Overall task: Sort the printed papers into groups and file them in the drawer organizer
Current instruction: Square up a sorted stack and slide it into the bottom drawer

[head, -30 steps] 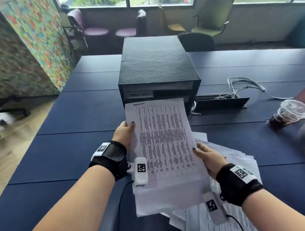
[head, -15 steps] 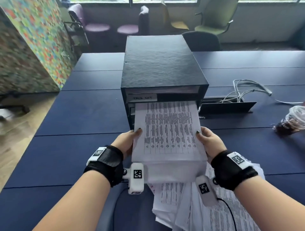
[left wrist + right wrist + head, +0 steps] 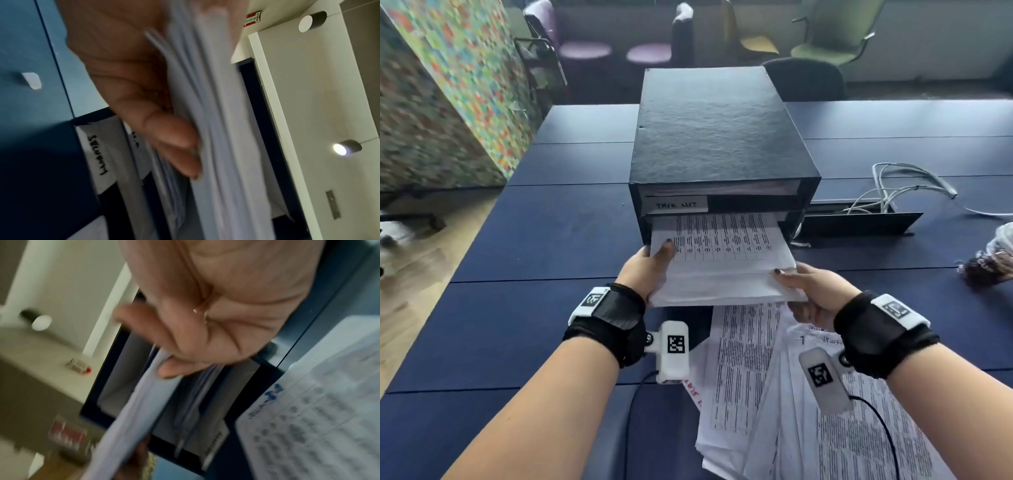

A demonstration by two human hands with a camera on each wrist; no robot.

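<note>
A black drawer organizer stands on the blue table, its upper slot labelled with a white tag. A thick stack of printed papers is half inside the slot below that tag. My left hand grips the stack's left edge, thumb on top. At the near right corner my right hand pinches the stack. The left wrist view shows fingers under the stack; the right wrist view shows a thumb on the paper edge. More loose printed sheets lie in front of me.
To the right of the organizer lie a black tray lid, a bundle of white cables and a plastic cup. A colourful partition stands at the left. Chairs line the far wall.
Both hands have carried the stack forward from above the loose sheets and pushed its far end into the organizer's second slot.
</note>
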